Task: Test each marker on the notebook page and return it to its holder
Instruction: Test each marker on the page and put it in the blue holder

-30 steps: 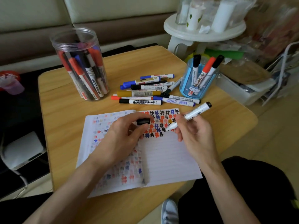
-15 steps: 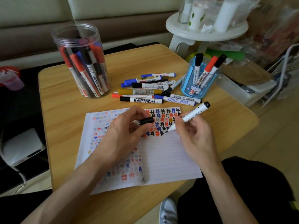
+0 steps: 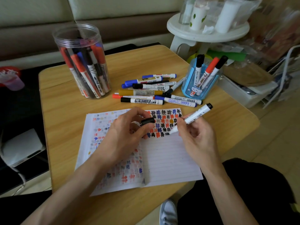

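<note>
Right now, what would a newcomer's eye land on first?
Coloured hash marks fill the top of the notebook page, where the right hand holds an uncapped marker and the left hand pinches a black cap. Behind lie loose markers, between a tall clear jar on the left and a blue holder on the right.

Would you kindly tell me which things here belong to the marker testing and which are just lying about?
In use: marker in right hand; black cap in left hand; notebook; loose markers; clear jar; blue cup.
Lying about: white stool; pink cup; white box.
</note>
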A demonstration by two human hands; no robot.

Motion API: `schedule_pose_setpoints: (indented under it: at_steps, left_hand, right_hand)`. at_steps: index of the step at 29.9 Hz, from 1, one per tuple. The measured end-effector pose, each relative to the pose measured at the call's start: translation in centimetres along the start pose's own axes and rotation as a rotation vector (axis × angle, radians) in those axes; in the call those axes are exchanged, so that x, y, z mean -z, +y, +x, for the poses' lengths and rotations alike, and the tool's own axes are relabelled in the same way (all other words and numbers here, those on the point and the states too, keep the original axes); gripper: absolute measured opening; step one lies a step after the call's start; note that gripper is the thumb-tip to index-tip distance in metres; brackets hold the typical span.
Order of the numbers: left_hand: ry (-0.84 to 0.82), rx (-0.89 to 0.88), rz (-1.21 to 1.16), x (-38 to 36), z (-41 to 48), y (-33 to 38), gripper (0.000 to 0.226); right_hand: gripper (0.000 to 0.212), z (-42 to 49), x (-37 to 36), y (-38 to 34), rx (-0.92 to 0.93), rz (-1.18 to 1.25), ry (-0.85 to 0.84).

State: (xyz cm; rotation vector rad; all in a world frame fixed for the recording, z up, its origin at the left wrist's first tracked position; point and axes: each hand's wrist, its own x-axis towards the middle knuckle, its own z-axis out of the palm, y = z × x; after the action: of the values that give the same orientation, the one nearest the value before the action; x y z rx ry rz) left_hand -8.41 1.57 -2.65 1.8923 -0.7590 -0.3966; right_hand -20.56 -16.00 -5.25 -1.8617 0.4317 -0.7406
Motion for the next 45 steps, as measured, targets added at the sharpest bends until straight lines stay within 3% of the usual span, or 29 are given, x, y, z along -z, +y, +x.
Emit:
schedule_pose_setpoints:
  at_steps: [6, 12, 19, 29, 36, 45]
  left_hand:
    - [-0.01, 0.006, 0.034, 0.1, 0.0, 0.1, 0.021]
    - [0.005, 0.009, 0.014, 0.0, 0.0, 0.1, 0.022]
    - [0.001, 0.016, -0.012, -0.1, 0.0, 0.0, 0.018]
    - [-0.004, 0.023, -0.036, 0.0, -0.1, 0.2, 0.02]
    - [-0.02, 0.006, 0.023, 0.1, -0.1, 0.3, 0.02]
    - [-0.013, -0.012, 0.015, 0.1, -0.1, 0.4, 0.019]
  right_hand:
    - [0.005, 0.2, -0.1, 0.2, -0.056, 0.155, -0.049]
    - [0.011, 0.1, 0.0, 0.8, 0.018, -0.003, -0.055]
    - [0.004, 0.2, 0.0, 0.3, -0.034, 0.133, -0.023]
    - [0.008, 0.1, 0.0, 0.6, 0.033, -0.015, -0.065]
    - [0.014, 0.4, 0.6, -0.8, -0.125, 0.358, -0.016]
    - [0.014, 0.4, 0.2, -1.3, -0.1, 0.395, -0.11]
